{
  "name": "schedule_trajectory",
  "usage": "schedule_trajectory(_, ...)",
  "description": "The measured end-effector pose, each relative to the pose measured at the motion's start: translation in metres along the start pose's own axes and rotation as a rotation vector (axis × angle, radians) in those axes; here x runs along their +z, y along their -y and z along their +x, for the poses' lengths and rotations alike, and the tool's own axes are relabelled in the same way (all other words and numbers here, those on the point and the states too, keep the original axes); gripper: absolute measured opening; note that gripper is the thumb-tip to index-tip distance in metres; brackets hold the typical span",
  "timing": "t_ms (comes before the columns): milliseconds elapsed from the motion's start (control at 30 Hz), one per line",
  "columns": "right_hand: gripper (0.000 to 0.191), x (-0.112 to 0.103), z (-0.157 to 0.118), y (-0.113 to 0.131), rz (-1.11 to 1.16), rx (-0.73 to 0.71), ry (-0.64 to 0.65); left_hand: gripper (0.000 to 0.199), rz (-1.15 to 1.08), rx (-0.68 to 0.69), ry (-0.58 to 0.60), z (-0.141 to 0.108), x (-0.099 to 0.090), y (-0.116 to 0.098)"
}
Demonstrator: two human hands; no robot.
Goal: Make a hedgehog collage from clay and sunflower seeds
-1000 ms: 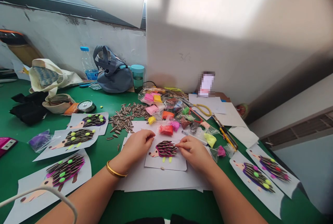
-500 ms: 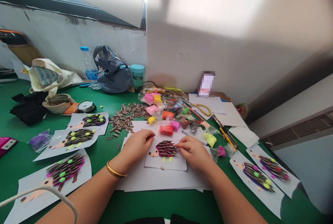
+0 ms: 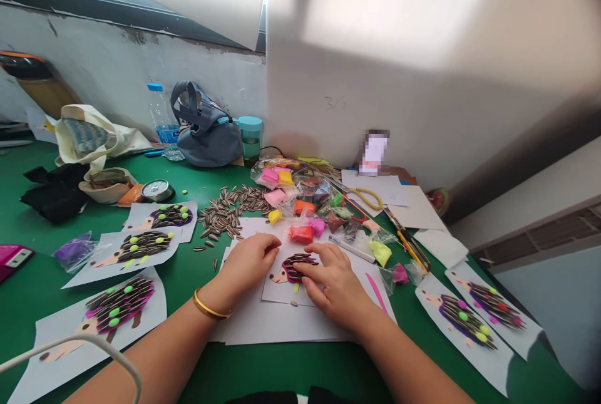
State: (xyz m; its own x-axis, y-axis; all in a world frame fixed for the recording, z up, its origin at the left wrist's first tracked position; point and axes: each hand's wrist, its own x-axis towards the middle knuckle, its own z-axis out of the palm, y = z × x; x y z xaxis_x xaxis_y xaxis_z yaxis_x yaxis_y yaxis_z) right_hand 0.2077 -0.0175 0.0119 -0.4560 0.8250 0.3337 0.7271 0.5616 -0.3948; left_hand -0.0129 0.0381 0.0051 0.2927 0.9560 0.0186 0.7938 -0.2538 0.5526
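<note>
A hedgehog picture (image 3: 292, 268), with a pink clay body covered in striped seeds, lies on a small white sheet (image 3: 277, 294) over larger papers. My right hand (image 3: 334, 280) is spread over its right side, fingers apart, fingertips touching the seeds. At the sheet's upper left rests my left hand (image 3: 251, 260), its fingers curled together with thumb near the index finger; whether anything is between them is hidden. One loose seed (image 3: 294, 304) lies below the hedgehog. Beyond the hands is a red clay packet (image 3: 300, 234).
Behind my left hand lies a pile of seeds (image 3: 225, 216). Finished hedgehog pictures (image 3: 119, 307) lie left and more (image 3: 462, 316) right. Bagged clay, yellow scissors (image 3: 366, 198), a box cutter (image 3: 406, 238), a blue bag (image 3: 206, 134) and a cup (image 3: 250, 138) stand or lie farther back.
My right hand has moved left over the hedgehog and its fingers have spread from a pinch. A pink strip on the paper to the right is now uncovered. My left hand stays put.
</note>
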Motion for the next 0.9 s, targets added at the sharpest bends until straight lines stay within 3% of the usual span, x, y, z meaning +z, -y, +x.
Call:
schedule_trajectory(333, 0.034, 0.0046, 0.0015, 0.0019, -0.039, 0.008, 0.047, 0.029, 0.014, 0.008, -0.007, -0.0009, -0.0003, -0.0009)
schedule_trajectory(900, 0.033, 0.0065, 0.0013, 0.001, -0.011, -0.006, 0.003, 0.029, -0.008, 0.007, -0.004, -0.0003, 0.0, -0.0002)
